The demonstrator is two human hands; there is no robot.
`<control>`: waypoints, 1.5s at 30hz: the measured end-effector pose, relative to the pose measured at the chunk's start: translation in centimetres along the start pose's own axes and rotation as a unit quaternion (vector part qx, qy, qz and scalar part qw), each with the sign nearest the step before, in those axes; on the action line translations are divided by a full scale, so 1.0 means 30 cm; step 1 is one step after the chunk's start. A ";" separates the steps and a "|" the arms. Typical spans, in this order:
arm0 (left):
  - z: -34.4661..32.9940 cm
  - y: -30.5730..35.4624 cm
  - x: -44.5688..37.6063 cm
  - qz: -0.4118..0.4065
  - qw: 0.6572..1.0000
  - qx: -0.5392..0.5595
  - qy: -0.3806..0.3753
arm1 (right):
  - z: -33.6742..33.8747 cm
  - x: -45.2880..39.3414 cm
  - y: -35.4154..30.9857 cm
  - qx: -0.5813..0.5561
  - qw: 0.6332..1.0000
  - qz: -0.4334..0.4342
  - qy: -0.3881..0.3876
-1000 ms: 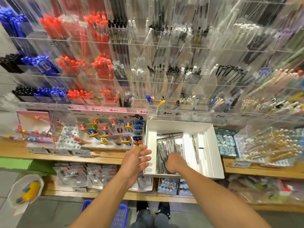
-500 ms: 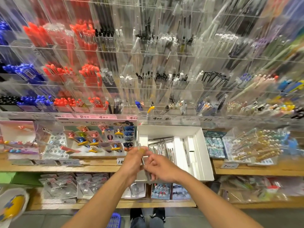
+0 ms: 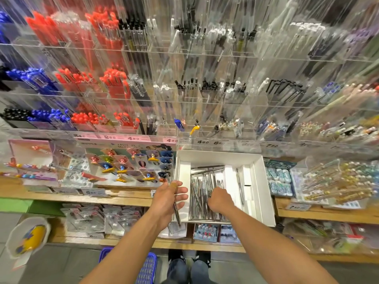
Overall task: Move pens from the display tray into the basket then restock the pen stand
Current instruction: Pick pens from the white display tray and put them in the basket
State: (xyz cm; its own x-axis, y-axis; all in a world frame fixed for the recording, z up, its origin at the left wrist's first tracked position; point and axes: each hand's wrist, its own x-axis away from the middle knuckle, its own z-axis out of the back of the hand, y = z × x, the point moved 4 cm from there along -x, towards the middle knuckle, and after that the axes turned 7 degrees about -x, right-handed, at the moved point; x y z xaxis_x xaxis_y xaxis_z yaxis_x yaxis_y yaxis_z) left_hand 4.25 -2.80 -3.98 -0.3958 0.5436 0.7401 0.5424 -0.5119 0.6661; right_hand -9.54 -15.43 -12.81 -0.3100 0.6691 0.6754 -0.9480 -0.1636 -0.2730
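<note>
Head view: right hand (image 3: 220,201) inside white tray (image 3: 264,193), fingers curled into the pens (image 3: 203,193) (grip hidden, can't tell). Left hand (image 3: 168,198) just left of tray, gripping a pen (image 3: 176,212). Blue basket (image 3: 146,269) on floor below tray.

I am reaching both bare forearms forward and up from the bottom of the view, my left hand (image 3: 168,198) closing its thumb and curled fingers around a thin rod-like item, while my right hand (image 3: 219,200) is hanging knuckles-up with its fingers curled downward, out of sight.
</note>
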 end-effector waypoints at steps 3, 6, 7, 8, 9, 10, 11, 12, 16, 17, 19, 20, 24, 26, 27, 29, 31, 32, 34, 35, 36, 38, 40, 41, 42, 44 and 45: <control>-0.002 -0.003 -0.004 0.002 1.000 -0.010 0.004 | 0.028 0.009 -0.007 -0.040 0.999 0.014 -0.008; -0.013 -0.007 -0.011 0.005 1.000 -0.017 0.002 | 0.090 0.066 -0.022 -0.176 0.982 0.067 -0.001; -0.018 -0.007 -0.012 0.004 1.000 -0.020 -0.001 | 0.113 0.096 -0.033 -0.215 0.973 0.086 0.009; -0.024 -0.006 -0.011 0.003 1.000 -0.022 -0.004 | 0.134 0.129 -0.047 -0.244 0.964 0.106 0.015; -0.031 -0.003 -0.009 0.002 1.000 -0.023 -0.009 | 0.149 0.163 -0.063 -0.270 0.955 0.125 0.009; -0.040 -0.001 -0.008 -0.001 1.000 -0.025 -0.016 | 0.158 0.196 -0.080 -0.293 0.945 0.143 -0.005; -0.050 0.003 -0.004 -0.005 0.999 -0.028 -0.024 | 0.163 0.228 -0.099 -0.306 0.938 0.159 -0.020; -0.062 0.008 0.002 -0.013 0.999 -0.030 -0.034 | 0.164 0.258 -0.119 -0.314 0.933 0.172 -0.032; -0.093 0.019 0.020 -0.047 0.996 -0.047 -0.063 | 0.132 0.322 -0.172 -0.352 0.915 0.190 -0.044; -0.092 0.013 0.013 -0.046 0.996 -0.057 -0.055 | 0.126 0.323 -0.175 -0.355 0.914 0.192 -0.043; -0.079 0.002 -0.006 -0.042 0.997 -0.062 -0.035 | 0.126 0.311 -0.168 -0.355 0.912 0.198 -0.054; -0.070 -0.002 -0.011 -0.036 0.998 -0.054 -0.027 | 0.132 0.298 -0.157 -0.350 0.914 0.195 -0.062; -0.047 -0.018 -0.026 0.004 1.000 0.014 -0.025 | 0.158 0.183 -0.058 -0.264 0.957 0.119 -0.016; -0.038 -0.020 -0.029 0.008 1.000 0.015 -0.023 | 0.148 0.113 0.001 -0.179 0.982 0.052 0.014; -0.035 -0.019 -0.028 0.009 1.000 0.014 -0.023 | 0.133 0.088 0.022 -0.134 0.991 0.027 0.011; -0.028 -0.021 -0.032 0.019 1.000 0.014 -0.017 | 0.094 0.061 0.035 -0.058 0.998 -0.004 0.002; -0.023 -0.021 -0.034 0.025 0.999 0.017 -0.012 | 0.061 0.044 0.026 -0.012 1.000 -0.016 0.020; -0.022 -0.021 -0.035 0.026 0.999 0.019 -0.012 | 0.050 0.037 0.017 -0.001 0.999 -0.018 0.033; -0.020 -0.020 -0.034 0.029 0.999 0.021 -0.013 | 0.036 0.031 -0.004 0.014 0.998 -0.027 0.052; -0.019 -0.018 -0.032 0.031 0.999 0.020 -0.013 | 0.030 0.028 -0.013 0.022 0.998 -0.029 0.057; -0.018 -0.017 -0.030 0.031 0.999 0.018 -0.014 | 0.025 0.024 -0.019 0.030 0.997 -0.029 0.060; -0.014 -0.014 -0.026 0.031 0.999 0.015 -0.012 | 0.022 0.013 -0.030 0.041 0.997 -0.030 0.065; -0.010 -0.013 -0.024 0.029 0.999 0.014 -0.008 | 0.020 -0.001 -0.038 0.039 0.997 -0.038 0.062; -0.009 -0.013 -0.024 0.028 0.999 0.014 -0.007 | 0.017 -0.009 -0.040 0.029 0.997 -0.046 0.058; -0.008 -0.013 -0.023 0.028 1.000 0.014 -0.005 | 0.015 -0.014 -0.043 0.013 0.997 -0.057 0.055; -0.007 -0.013 -0.020 0.027 1.000 0.015 -0.003 | 0.008 -0.019 -0.043 -0.018 0.995 -0.074 0.058; -0.006 -0.014 -0.018 0.026 1.000 0.016 -0.004 | 0.005 -0.021 -0.039 -0.029 0.995 -0.080 0.060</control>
State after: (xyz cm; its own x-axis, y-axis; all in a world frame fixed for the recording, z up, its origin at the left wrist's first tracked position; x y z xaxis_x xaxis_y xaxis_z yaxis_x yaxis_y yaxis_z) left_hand 4.10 -3.01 -4.63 -0.3596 0.5222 0.7733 0.5857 -0.5188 0.6227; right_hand -8.25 -15.78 -12.81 -0.1411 0.7655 0.6278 -0.9776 -0.0075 -0.2105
